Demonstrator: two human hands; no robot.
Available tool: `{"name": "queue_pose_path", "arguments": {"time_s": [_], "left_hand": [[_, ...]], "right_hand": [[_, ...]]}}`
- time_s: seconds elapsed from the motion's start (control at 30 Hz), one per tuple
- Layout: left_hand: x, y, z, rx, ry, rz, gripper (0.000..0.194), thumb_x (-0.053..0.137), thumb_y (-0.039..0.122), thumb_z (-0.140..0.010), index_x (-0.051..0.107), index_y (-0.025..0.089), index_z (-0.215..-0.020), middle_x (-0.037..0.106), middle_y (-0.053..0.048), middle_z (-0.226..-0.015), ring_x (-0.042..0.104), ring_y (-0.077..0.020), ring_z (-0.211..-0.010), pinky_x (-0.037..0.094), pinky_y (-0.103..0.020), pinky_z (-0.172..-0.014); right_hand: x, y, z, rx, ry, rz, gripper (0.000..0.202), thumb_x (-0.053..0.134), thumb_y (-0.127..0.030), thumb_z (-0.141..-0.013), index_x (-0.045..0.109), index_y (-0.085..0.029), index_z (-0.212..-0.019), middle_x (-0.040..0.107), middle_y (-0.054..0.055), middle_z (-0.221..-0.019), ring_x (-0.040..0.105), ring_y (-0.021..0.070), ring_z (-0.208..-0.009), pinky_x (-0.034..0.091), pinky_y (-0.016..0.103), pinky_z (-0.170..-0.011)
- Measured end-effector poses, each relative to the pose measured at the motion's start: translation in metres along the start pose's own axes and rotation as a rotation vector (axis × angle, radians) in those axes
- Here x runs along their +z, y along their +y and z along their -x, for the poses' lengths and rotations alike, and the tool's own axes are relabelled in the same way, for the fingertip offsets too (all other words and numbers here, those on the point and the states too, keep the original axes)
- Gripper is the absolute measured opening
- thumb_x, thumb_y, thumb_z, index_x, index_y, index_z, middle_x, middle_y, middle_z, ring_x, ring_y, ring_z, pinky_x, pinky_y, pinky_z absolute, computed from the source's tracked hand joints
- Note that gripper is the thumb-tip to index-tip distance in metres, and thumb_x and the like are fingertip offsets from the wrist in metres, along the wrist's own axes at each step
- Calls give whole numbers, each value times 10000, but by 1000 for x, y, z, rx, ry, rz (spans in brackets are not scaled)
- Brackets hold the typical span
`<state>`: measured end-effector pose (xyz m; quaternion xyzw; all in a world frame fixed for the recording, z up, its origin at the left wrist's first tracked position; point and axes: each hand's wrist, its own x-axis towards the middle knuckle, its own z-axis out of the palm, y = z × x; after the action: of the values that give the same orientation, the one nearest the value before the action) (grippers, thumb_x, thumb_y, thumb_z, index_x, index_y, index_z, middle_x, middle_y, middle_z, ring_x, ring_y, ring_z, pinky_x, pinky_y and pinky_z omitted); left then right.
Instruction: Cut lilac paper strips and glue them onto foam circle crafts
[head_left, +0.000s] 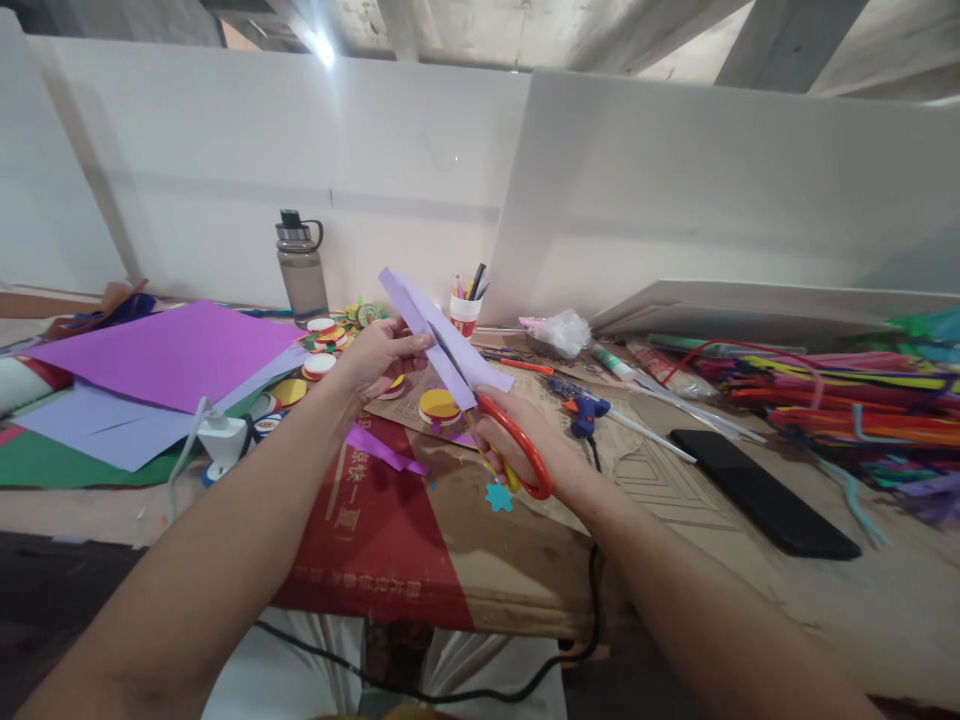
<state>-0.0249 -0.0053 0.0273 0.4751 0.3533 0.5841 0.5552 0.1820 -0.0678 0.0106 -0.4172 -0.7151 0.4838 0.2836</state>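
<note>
My left hand [384,357] pinches the near-left edge of a folded sheet of lilac paper [420,312], held up above the table. My right hand [504,430] is wrapped round the handles of a pair of scissors [525,448] with red and yellow grips. Their dark blade lies along the paper, partly between its two layers. A strip of brighter purple paper [386,450] lies below on the red part of the cardboard. Near the scissors rests a small blue star-like cutout [499,497]. Round pieces with yellow tops [439,406] sit behind.
Purple sheets [172,350] are stacked at left beside a white plug [223,440]. A water bottle [301,270] and a cup of pens [466,312] stand at the back. To the right are a blue glue gun [586,414], a black phone [763,492] and colourful pipe cleaners [862,400].
</note>
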Motion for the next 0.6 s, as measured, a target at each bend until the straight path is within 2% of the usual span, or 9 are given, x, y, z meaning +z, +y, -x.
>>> {"name": "queue_pose_path", "arguments": {"time_s": [0.27,0.5,0.6], "left_hand": [[-1,1,0,-3,-19,15,298,774,116,-630,665,121,-908,669,-56,-880,638,-119,-712,539,-252,-659],[1,3,1,-5,2,27,283,769,104,-623,671,125,-888,674,-49,-896,641,-123,-732,540,-267,-694],[3,3,2,-4,0,29,279,768,106,-622,672,132,-882,680,-47,-903,640,-121,-736,537,-263,-702]], "right_hand": [[4,-2,0,29,34,-50,59,478,-249,-805,425,-223,-809,407,-82,-535,404,79,-349,350,187,-309],[6,1,1,-21,44,8,150,396,-324,-886,460,-215,-807,361,-85,-466,387,81,-344,318,169,-322],[4,5,-1,-51,42,65,132,435,-331,-877,493,-216,-854,385,-86,-461,405,81,-345,321,167,-329]]}}
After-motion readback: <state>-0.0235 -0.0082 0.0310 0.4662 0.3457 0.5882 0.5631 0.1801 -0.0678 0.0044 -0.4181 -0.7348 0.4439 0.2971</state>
